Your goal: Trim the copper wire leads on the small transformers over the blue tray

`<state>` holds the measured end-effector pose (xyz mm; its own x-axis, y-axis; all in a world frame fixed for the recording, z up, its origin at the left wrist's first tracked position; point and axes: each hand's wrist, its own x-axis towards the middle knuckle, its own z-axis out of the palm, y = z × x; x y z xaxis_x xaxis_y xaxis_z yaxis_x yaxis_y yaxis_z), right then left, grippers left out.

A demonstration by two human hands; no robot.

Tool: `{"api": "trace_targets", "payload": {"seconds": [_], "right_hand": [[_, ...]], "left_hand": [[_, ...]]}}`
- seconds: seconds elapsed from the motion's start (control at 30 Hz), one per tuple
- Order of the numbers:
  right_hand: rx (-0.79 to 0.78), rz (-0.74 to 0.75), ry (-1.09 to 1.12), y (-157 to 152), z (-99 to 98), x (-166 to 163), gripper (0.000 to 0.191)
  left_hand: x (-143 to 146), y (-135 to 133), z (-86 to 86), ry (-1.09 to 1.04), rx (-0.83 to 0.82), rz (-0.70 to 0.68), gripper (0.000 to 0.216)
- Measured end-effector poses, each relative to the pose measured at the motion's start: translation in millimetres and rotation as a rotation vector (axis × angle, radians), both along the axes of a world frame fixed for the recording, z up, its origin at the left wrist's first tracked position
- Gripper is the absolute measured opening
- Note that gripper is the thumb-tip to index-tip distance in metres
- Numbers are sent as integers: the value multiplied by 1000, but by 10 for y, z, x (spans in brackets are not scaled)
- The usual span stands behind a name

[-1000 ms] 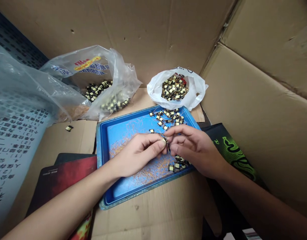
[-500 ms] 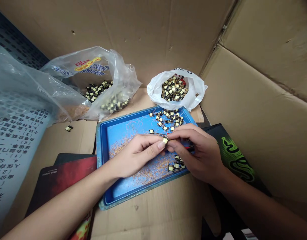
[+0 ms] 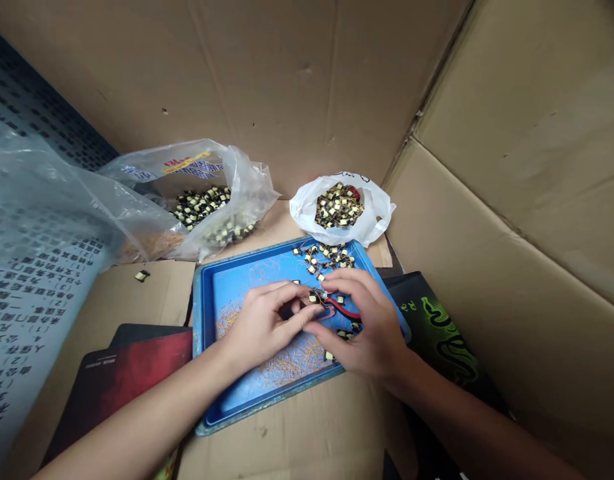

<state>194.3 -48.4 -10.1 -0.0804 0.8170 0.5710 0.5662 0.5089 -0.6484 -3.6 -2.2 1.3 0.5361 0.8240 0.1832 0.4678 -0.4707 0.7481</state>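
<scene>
My left hand (image 3: 264, 323) pinches a small transformer (image 3: 313, 298) with a black body, yellow tape and thin wire leads. My right hand (image 3: 374, 330) is curled around wire cutters (image 3: 343, 309) with red and black handles, their jaws close beside the transformer. Both hands are above a blue tray (image 3: 199, 360). More transformers (image 3: 331, 255) lie loose at its far right, and a few others (image 3: 344, 333) sit partly hidden under my right hand. Copper-coloured wire clippings (image 3: 291, 363) are scattered over the tray's left and front.
Behind the tray stand a clear plastic bag (image 3: 247, 187) and a white plastic bag (image 3: 301, 217), both holding many transformers. One transformer (image 3: 142, 275) lies alone on the cardboard at left. Dark mouse pads (image 3: 121, 380) flank the tray, and cardboard walls (image 3: 267, 80) enclose the space.
My right hand's fingers have spread from the transformer, and the cutters' red and black handles now show between them. The transformer stays in my left hand. The camera view has shifted.
</scene>
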Motion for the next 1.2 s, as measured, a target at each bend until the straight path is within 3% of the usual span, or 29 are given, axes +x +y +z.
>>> {"api": "trace_targets", "payload": {"seconds": [0.1, 0.2, 0.43, 0.57, 0.67, 0.8, 0.97, 1.2], "right_hand": [[55, -102, -24, 3, -31, -42, 27], [47, -87, -10, 7, -36, -48, 10], [13, -64, 55, 1, 17, -27, 10], [-18, 1, 95, -7, 47, 44, 8], [-47, 76, 187, 0, 46, 106, 8], [-132, 150, 203, 16, 37, 112, 39], [-69, 98, 148, 39, 42, 46, 14], [-90, 143, 203, 71, 55, 82, 11]], "left_hand": [[-5, 0, -3, -14, 61, -20, 26], [-5, -8, 8, -26, 25, -3, 25], [35, -10, 68, -302, -594, -24, 37], [41, 0, 95, -411, -749, -78, 38], [26, 5, 95, -395, -757, -107, 38], [7, 4, 57, -328, -690, -92, 39], [-2, 1, 16, -291, -622, -86, 39], [-49, 19, 93, -273, -606, -228, 50]]}}
